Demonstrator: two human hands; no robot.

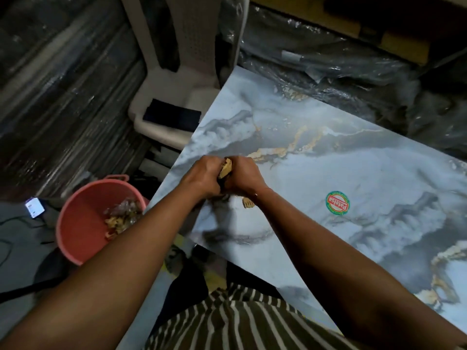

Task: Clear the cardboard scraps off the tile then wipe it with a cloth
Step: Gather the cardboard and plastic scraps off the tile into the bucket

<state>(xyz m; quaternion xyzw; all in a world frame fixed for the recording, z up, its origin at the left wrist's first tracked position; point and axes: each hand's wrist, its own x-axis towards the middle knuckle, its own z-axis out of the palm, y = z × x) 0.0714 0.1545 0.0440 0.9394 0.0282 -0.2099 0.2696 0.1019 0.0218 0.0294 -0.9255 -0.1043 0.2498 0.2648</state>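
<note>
Head view at frame centre: my left hand (202,176) and right hand (243,176) both grip a scrap (225,168) over the tile (353,173), bucket (83,223) lower left, nearer my left.

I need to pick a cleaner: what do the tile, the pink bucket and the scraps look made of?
Tile: glossy glazed ceramic or porcelain, printed marble veining. Pink bucket: likely matte moulded plastic, going by its uniform colour and moulded handle. Scrap held between both hands: tan corrugated cardboard, apparently.
</note>
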